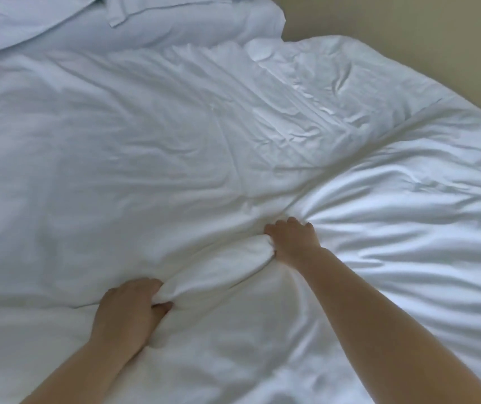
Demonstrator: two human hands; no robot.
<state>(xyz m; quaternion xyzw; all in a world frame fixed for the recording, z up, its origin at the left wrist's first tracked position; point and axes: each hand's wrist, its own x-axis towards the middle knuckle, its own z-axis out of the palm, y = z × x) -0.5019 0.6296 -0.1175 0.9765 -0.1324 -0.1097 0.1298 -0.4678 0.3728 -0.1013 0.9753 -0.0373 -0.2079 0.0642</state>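
While left hand (127, 306) and right hand (293, 239) curl fingers (291, 222) round its ends, the duvet fold (218, 268) lies between them

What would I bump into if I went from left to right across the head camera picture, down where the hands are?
left hand, gripping one end → bunched roll of white duvet → right hand, gripping the other end
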